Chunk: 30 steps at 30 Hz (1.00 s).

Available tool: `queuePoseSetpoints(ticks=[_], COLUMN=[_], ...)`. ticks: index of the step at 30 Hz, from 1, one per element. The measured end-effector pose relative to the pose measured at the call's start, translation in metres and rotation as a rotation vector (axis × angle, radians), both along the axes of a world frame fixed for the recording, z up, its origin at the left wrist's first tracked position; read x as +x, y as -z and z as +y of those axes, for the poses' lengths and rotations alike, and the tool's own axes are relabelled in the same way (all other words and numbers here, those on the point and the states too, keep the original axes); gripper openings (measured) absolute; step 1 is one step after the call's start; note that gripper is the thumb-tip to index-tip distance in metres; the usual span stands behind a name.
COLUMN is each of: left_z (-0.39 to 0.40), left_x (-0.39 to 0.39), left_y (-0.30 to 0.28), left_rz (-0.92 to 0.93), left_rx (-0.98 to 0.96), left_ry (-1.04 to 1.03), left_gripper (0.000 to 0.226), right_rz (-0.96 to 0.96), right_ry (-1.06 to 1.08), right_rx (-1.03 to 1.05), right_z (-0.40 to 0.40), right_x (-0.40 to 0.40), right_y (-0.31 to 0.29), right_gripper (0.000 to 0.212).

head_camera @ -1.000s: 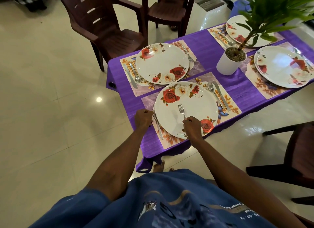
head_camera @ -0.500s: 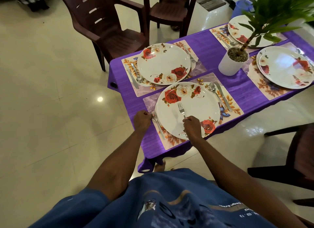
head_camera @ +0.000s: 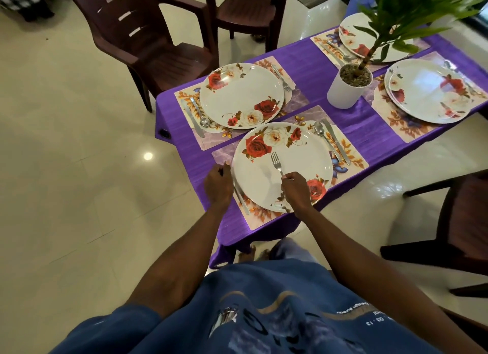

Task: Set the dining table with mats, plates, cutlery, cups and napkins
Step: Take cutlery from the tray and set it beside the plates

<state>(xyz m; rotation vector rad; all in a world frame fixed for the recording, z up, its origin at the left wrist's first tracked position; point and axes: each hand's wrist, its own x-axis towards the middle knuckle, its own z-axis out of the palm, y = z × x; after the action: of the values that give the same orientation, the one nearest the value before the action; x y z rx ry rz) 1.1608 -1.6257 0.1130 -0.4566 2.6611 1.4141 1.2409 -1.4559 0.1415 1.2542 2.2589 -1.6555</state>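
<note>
The purple-clothed table (head_camera: 375,134) carries several floral mats, each with a white rose-patterned plate. On the nearest plate (head_camera: 298,155) my right hand (head_camera: 295,190) pinches the handle of a fork (head_camera: 276,163), tines pointing away over the plate. My left hand (head_camera: 217,187) rests at the plate's left rim, fingers curled over a second fork (head_camera: 241,197) that lies on the near mat (head_camera: 260,216). A spoon (head_camera: 320,133) and a knife (head_camera: 336,142) lie right of this plate.
A potted plant in a white pot (head_camera: 346,89) stands mid-table. Brown plastic chairs stand at the far side (head_camera: 148,44), behind it (head_camera: 245,7) and at the right (head_camera: 449,229). The far-left plate (head_camera: 241,94) has cutlery on both sides. Tiled floor lies to the left.
My left hand slid slightly forward along the plate's left rim over the fork on the mat. My right hand stays on the fork over the plate.
</note>
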Motion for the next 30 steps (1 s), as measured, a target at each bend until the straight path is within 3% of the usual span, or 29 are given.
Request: queuePoseSetpoints(ticks=[6,12,17,23,30], left_z=[0.074,0.172,0.294,0.460,0.542], left_x=[0.005,-0.005,-0.010,-0.004,-0.015], left_y=[-0.016,-0.030,-0.026,-0.025,-0.034], left_rz=[0.099,-0.018,-0.120,-0.331,-0.341], left_rx=[0.132,0.251,0.297,0.477,0.511], left_ry=[0.108,0.294,0.380,0.320,0.168], left_gripper=[0.032,0.020,0.023,0.018,0.012], right_rz=[0.059,0.125,0.171,0.151,0.146], right_ry=[0.092,0.205,0.230,0.152,-0.098], right_rx=[-0.086,-0.154,-0.145,-0.124,-0.039], right_z=[0.046,0.136,0.247,0.392,0.483], right_x=[-0.003,-0.020,-0.027,-0.014,-0.038], right_y=[-0.008,-0.001,-0.003,-0.007,-0.017], right_gripper=[0.023,0.040,0.028,0.020,0.015])
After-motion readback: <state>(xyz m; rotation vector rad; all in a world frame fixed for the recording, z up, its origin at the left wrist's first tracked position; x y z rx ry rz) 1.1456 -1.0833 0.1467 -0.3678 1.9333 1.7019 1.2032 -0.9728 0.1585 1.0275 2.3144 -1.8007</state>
